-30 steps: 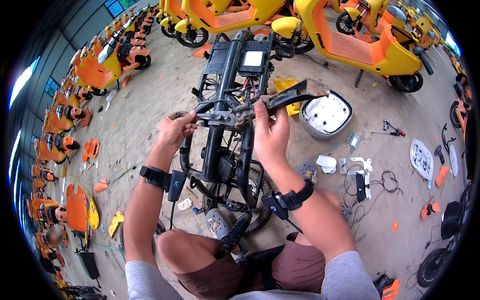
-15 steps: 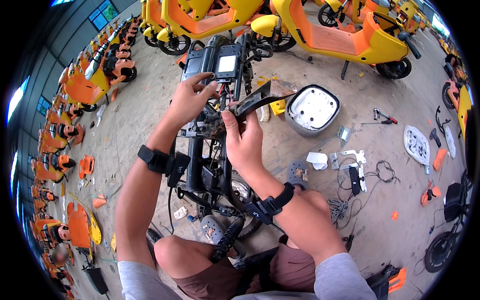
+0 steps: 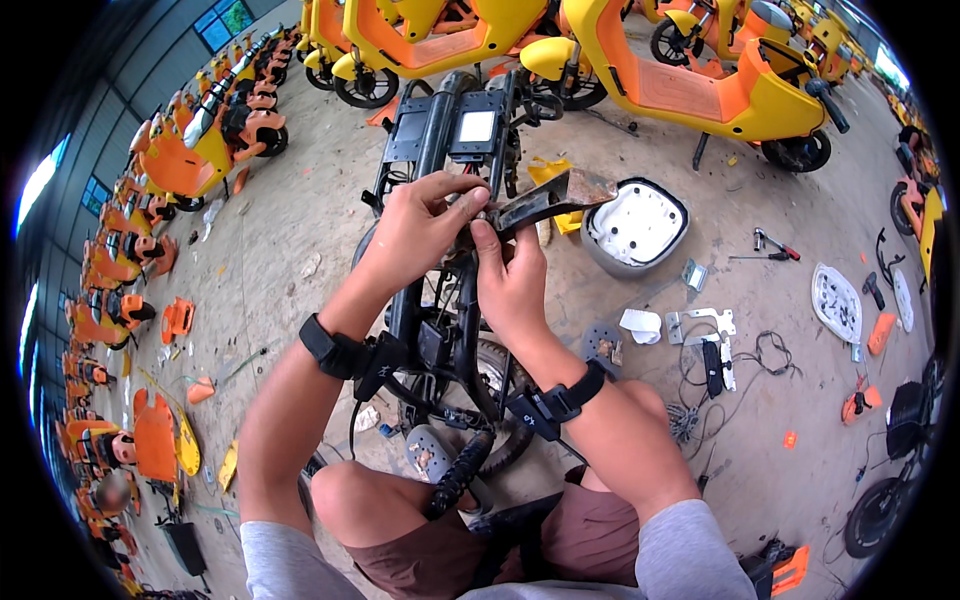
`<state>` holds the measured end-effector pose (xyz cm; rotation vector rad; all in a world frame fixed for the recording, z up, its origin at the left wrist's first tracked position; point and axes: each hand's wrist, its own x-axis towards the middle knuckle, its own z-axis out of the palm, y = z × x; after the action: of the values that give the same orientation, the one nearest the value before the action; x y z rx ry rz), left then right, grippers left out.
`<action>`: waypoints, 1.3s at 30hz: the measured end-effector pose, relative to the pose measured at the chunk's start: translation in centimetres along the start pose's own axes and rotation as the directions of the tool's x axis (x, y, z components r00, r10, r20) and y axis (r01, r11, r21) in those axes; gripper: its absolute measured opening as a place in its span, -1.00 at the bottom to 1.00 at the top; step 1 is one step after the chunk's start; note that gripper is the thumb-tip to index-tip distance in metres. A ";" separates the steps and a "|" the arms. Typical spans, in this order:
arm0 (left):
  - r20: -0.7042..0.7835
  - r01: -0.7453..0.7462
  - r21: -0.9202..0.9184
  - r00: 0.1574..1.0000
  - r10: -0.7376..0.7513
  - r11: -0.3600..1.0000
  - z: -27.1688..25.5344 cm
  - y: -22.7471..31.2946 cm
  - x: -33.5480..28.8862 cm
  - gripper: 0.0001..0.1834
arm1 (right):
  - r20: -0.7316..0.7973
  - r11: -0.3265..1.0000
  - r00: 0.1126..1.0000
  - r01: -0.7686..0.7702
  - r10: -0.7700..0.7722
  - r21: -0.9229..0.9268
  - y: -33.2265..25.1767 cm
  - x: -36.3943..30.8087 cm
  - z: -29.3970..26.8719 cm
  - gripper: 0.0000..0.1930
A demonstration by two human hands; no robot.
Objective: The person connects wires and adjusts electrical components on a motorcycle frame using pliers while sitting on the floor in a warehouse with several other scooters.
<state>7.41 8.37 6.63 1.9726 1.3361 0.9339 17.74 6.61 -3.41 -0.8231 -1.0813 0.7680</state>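
A dark, worn metal bracket (image 3: 545,203) with a bent, rusty far end is in my right hand (image 3: 512,275), the thumb on top and the fingers beneath. My left hand (image 3: 425,228) is closed in a pinch at the bracket's near end; whatever lies between its fingertips is too small to make out. Both hands are over the black scooter frame (image 3: 405,315), which stands bare of body panels between my legs. Farther up the frame sits a dark battery tray area with a pale square label (image 3: 477,127). My hands hide the frame just beneath them.
Yellow-orange scooters (image 3: 700,95) stand ahead, with more rows along the left wall. On the floor to the right are a white-lined seat or box shell (image 3: 637,225), a ratchet-like tool (image 3: 778,243), cables (image 3: 770,352), a white panel (image 3: 837,303) and orange scraps. A wheel (image 3: 880,515) lies lower right.
My left hand has come down and right, from apart with fingers spread, to a pinch at the bracket's near end. The bracket has turned and shifted right. The whole view has shifted slightly.
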 end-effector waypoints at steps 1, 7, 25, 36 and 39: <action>-0.019 -0.058 0.035 0.998 0.059 0.998 -0.1 -0.1 -0.4 -0.71 | 0.007 1.000 1.000 -0.003 0.003 0.004 -0.1 -0.2 0.0 -0.58; -0.094 -0.146 0.034 0.984 0.149 0.989 0.2 -0.5 -1.3 -0.75 | 0.052 0.998 0.997 -0.050 0.049 0.026 -0.6 -0.3 -0.3 -0.61; -0.113 -0.323 0.218 0.929 0.353 0.921 0.9 -0.7 -4.4 -0.80 | 0.064 0.969 0.982 -0.184 0.176 0.162 -0.6 0.6 -0.5 -0.57; -0.064 0.096 0.216 0.994 -0.084 0.972 3.5 -2.2 -10.0 -0.74 | 0.095 0.974 0.975 -0.208 0.200 0.093 -0.3 0.9 -0.8 -0.50; -0.003 0.329 -0.127 0.943 -0.332 0.936 2.8 -2.5 -10.3 -0.56 | 0.084 0.975 0.977 -0.203 0.196 0.093 -0.3 0.8 -0.6 -0.50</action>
<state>5.64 -0.67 0.66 1.5826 1.5250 0.8578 18.56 7.02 -2.94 -0.8306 -1.0262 1.0212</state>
